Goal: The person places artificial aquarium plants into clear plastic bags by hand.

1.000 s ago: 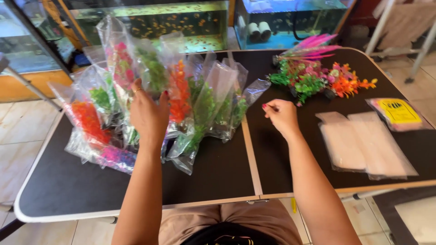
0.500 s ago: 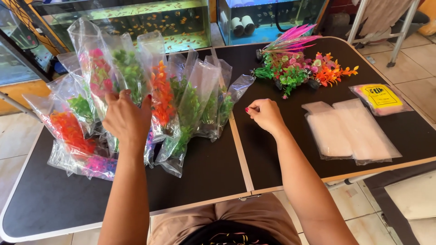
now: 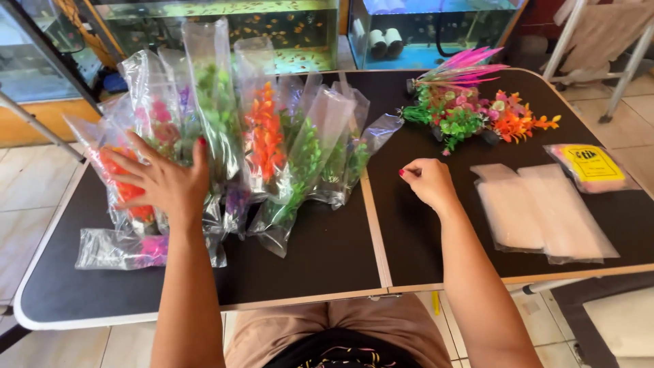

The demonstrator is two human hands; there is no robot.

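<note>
**Plastic plants everywhere on a black desk**

Clear plastic sleeves with artificial aquarium plants (image 3: 272,150) in orange, green and pink lie fanned out in a pile on the left half of the black folding desk (image 3: 327,252). The left hand (image 3: 167,180) lies flat on top of that pile, fingers spread wide, gripping nothing. The right hand (image 3: 429,182) rests on the desk just past the centre seam, loosely curled into a narrow fist, and I can't tell if there's anything inside it. Farther back on the right sits a loose heap of unbagged plastic plants (image 3: 470,109), pink, green and orange. Near the right edge lie a flat stack of empty clear bags (image 3: 545,211) and a small packet with a yellow label (image 3: 591,167). Fish tanks (image 3: 286,27) stand behind the desk.
</note>
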